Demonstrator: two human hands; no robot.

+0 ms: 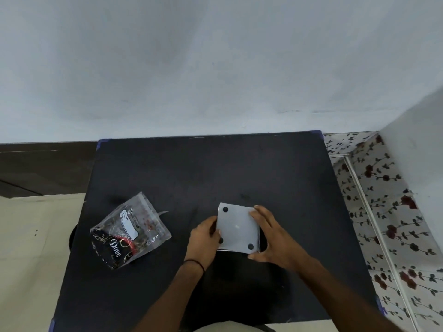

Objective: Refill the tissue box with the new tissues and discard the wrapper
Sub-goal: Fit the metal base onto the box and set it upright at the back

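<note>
A square tissue box (237,227) lies upside down on the black table (215,168), its pale grey base with small black round feet facing up. My left hand (203,238) grips the box's left side. My right hand (268,236) clasps its right side, fingers over the top right edge and thumb at the near corner. An opened clear plastic wrapper (130,232) with black and gold "Dove" print lies flat on the table to the left, apart from both hands. No tissues can be seen.
The table stands against a pale grey wall. Blue caps mark its corners (317,133). Cream floor shows on the left, and a white surface with a red rose pattern (388,231) runs along the right side.
</note>
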